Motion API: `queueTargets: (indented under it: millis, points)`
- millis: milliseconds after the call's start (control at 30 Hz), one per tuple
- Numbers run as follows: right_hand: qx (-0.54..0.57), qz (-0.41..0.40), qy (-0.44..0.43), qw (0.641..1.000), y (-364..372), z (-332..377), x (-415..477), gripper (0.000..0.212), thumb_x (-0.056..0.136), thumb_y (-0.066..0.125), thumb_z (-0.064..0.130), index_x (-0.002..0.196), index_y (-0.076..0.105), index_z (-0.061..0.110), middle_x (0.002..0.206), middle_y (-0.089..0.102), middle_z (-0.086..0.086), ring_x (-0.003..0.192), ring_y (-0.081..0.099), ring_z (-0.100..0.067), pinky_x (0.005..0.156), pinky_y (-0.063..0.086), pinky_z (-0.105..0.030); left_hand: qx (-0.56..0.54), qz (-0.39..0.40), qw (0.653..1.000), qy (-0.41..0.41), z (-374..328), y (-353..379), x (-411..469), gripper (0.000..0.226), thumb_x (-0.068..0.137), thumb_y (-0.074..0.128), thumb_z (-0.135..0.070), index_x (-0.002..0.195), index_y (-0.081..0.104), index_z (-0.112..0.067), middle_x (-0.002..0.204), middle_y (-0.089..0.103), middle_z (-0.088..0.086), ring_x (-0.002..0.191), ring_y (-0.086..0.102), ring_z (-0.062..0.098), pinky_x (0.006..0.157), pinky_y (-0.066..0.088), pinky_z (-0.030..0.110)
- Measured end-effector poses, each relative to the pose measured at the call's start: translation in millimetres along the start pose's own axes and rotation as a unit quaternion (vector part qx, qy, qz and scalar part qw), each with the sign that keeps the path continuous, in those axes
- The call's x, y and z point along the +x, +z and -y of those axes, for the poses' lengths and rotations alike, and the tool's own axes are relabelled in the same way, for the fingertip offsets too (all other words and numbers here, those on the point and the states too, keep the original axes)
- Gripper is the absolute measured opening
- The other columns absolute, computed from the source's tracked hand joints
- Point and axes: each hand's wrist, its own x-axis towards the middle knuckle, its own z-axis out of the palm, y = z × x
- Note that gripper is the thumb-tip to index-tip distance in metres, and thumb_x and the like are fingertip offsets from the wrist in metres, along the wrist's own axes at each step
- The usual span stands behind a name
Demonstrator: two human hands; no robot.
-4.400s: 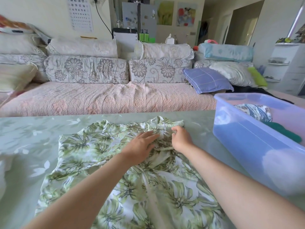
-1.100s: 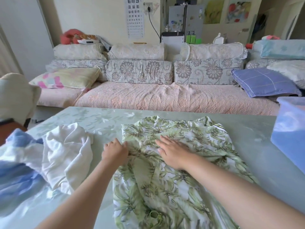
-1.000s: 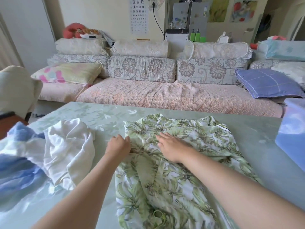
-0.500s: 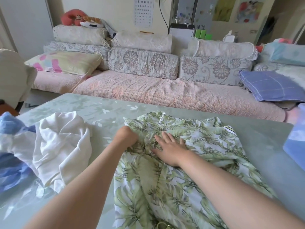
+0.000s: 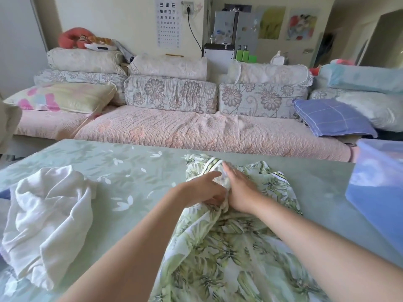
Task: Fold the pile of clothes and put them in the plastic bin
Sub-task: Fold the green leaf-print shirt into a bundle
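Note:
A green leaf-print garment [image 5: 229, 247] lies spread on the table in front of me. My left hand [image 5: 201, 190] grips a bunched fold of it near its upper middle and pulls that edge over toward the right. My right hand [image 5: 238, 188] lies flat with straight fingers on the fabric right beside the left hand, holding it down. A crumpled white garment [image 5: 48, 210] sits on the table at the left. The blue translucent plastic bin [image 5: 379, 184] stands at the right edge, only partly in view.
The table [image 5: 130, 166] has a pale green floral cover. Behind it runs a long sofa [image 5: 196, 127] with patterned cushions and a blue checked pillow [image 5: 331, 118]. A strip of blue cloth [image 5: 4, 194] peeks out at the far left.
My left hand has moved right, carrying the garment's left edge over onto its middle. My right hand has stayed flat on the fabric. The view has tilted up slightly.

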Motion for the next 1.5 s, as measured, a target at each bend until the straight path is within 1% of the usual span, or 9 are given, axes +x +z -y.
queueTargets:
  millis: [100, 233, 400, 600, 733, 833, 900, 1167, 1500]
  points:
    - [0.009, 0.021, 0.004, 1.0, 0, -14, -6, 0.097, 0.09, 0.047, 0.0, 0.153, -0.002, 0.054, 0.167, -0.005, 0.004, 0.151, 0.017, -0.032, 0.113, 0.036, -0.045, 0.027, -0.08, 0.996, 0.008, 11, -15, 6, 0.05, 0.09, 0.048, 0.009, 0.133, 0.053, -0.017, 0.107, 0.065, 0.002, 0.091, 0.071, 0.022, 0.081, 0.058, 0.037]
    - [-0.053, -0.002, -0.072, 0.996, 7, -13, 3, 0.093, 0.08, 0.038, -0.016, 0.148, 0.038, 0.048, 0.166, 0.011, 0.009, 0.144, 0.035, -0.024, 0.08, 0.056, -0.03, 0.139, -0.215, 0.966, 0.042, 31, -35, 7, 0.049, 0.088, 0.045, 0.008, 0.116, 0.064, -0.027, 0.12, 0.064, -0.003, 0.092, 0.062, 0.016, 0.074, 0.053, 0.03]
    - [-0.06, -0.056, -0.146, 0.986, 5, -14, 11, 0.054, 0.095, 0.042, -0.01, 0.133, 0.063, 0.022, 0.141, 0.058, -0.003, 0.132, 0.051, -0.025, 0.115, 0.036, -0.039, 0.349, -0.164, 0.92, 0.07, 43, -38, 6, 0.045, 0.096, 0.051, -0.025, 0.141, 0.049, -0.031, 0.149, 0.043, -0.004, 0.137, 0.036, 0.02, 0.109, 0.034, 0.034]
    - [-0.118, 0.019, -0.044, 0.992, 4, -52, 14, 0.069, 0.089, 0.044, -0.015, 0.131, 0.063, 0.037, 0.145, 0.054, -0.006, 0.138, 0.042, -0.029, 0.118, 0.03, -0.048, 0.449, 0.021, 0.892, -0.043, 47, -11, 15, 0.089, 0.08, 0.031, -0.085, 0.154, 0.002, -0.045, 0.163, -0.008, -0.011, 0.151, -0.008, 0.025, 0.116, 0.01, 0.065]
    - [-0.206, -0.079, -0.072, 0.973, -13, -40, 27, 0.059, 0.086, 0.048, -0.005, 0.117, 0.07, 0.04, 0.138, 0.059, 0.007, 0.126, 0.043, -0.022, 0.108, 0.028, -0.043, 0.444, -0.003, 0.894, -0.066, 34, -13, 17, 0.084, 0.079, 0.033, -0.087, 0.151, 0.023, -0.045, 0.162, 0.015, -0.003, 0.148, 0.007, 0.031, 0.114, 0.017, 0.06]
    - [-0.178, -0.109, -0.093, 0.974, -18, -17, 49, 0.06, 0.089, 0.043, -0.005, 0.13, 0.062, 0.034, 0.141, 0.056, 0.007, 0.128, 0.042, -0.021, 0.108, 0.029, -0.041, 0.421, -0.12, 0.899, -0.007, 35, -15, 19, 0.056, 0.091, 0.037, -0.068, 0.138, 0.049, -0.039, 0.147, 0.04, 0.003, 0.138, 0.024, 0.025, 0.11, 0.025, 0.047]
    - [-0.143, -0.094, -0.098, 0.98, -12, 0, 68, 0.061, 0.092, 0.041, -0.003, 0.14, 0.053, 0.033, 0.147, 0.05, 0.002, 0.135, 0.039, -0.023, 0.114, 0.027, -0.043, 0.424, -0.167, 0.889, 0.041, 44, -14, 20, 0.056, 0.093, 0.042, -0.063, 0.141, 0.045, -0.035, 0.15, 0.037, -0.001, 0.139, 0.024, 0.021, 0.112, 0.024, 0.043]
    - [-0.214, 0.119, -0.072, 0.967, 33, 28, 130, 0.057, 0.105, 0.019, 0.052, 0.158, 0.001, 0.041, 0.167, -0.006, 0.0, 0.154, -0.002, -0.021, 0.123, 0.007, -0.053, 0.442, -0.082, 0.893, -0.027, 73, -15, 22, 0.089, 0.092, 0.026, -0.072, 0.157, -0.003, -0.019, 0.164, -0.008, -0.004, 0.151, -0.009, 0.019, 0.122, -0.003, 0.043]
    - [-0.223, 0.117, 0.002, 0.968, 48, 24, 137, 0.067, 0.101, 0.012, 0.061, 0.158, -0.011, 0.033, 0.166, -0.014, -0.005, 0.153, -0.01, -0.025, 0.122, -0.003, -0.056, 0.463, -0.076, 0.882, -0.051, 72, -21, 25, 0.093, 0.092, 0.027, -0.073, 0.157, 0.0, -0.012, 0.165, -0.007, 0.003, 0.151, -0.011, 0.022, 0.122, -0.003, 0.047]
